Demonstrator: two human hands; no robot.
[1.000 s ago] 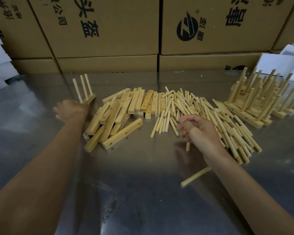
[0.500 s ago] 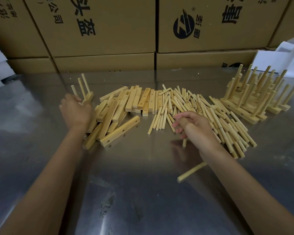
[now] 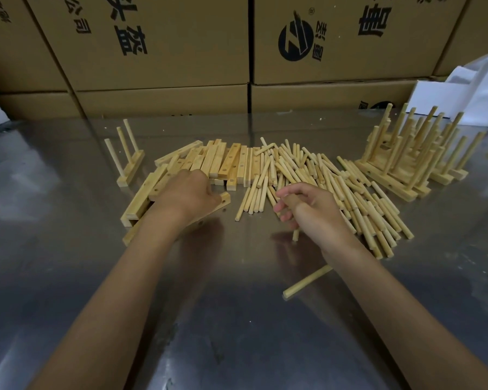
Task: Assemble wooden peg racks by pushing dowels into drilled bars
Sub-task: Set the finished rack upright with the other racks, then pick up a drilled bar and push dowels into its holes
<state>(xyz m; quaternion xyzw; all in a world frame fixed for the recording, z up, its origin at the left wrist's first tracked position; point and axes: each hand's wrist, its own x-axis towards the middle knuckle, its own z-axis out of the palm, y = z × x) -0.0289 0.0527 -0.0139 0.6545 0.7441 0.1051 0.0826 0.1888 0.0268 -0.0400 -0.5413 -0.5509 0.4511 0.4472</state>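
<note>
My left hand [image 3: 188, 194] lies over the front drilled bar [image 3: 224, 200] at the near edge of the bar pile [image 3: 217, 163], its fingers curled round that bar. My right hand [image 3: 307, 209] grips dowels; one dowel end [image 3: 295, 235] sticks out below the palm. It hovers at the near left edge of the loose dowel pile [image 3: 350, 192]. A finished rack [image 3: 130, 164] with three upright dowels stands alone at the far left. A single dowel [image 3: 304, 282] lies on the table beside my right forearm.
Several finished racks [image 3: 406, 164] are stacked at the far right. The work surface is a shiny metal table [image 3: 237, 319]. Cardboard boxes [image 3: 166, 52] wall off the back edge. White foam sheets [image 3: 462, 91] lean at the back right.
My left hand let go of the three-dowel rack at the far left and moved right onto the front drilled bar. My right hand stayed over the dowels, still gripping some.
</note>
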